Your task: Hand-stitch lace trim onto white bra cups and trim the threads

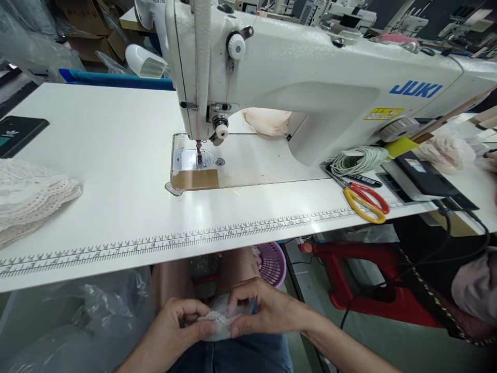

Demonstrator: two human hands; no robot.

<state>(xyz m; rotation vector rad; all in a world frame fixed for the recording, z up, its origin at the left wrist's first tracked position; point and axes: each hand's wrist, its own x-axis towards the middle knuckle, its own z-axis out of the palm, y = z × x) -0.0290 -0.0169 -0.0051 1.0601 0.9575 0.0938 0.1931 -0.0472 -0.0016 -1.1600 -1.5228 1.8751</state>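
Over my lap, below the table's front edge, both hands meet at a small sheer white lace-edged fabric piece [222, 322]. My left hand [176, 327] pinches its lacy edge between thumb and fingers. From the other side my right hand [267, 306] grips the same piece, with the thumb low and the fingers curled above. Part of the fabric is hidden behind the fingers. Beyond them stands a white sewing machine [334, 93], its presser foot [199, 155] over the metal needle plate. No fabric lies under the foot.
A stack of white lace fabric [34, 197] and a dark phone-like object [19, 134] lie on the left. Scissors [365, 203], coiled cord [359, 159] and a black-topped box [415, 173] sit right. Below are a purple basket [273, 264] and red stool [373, 274]; another person sits at right.
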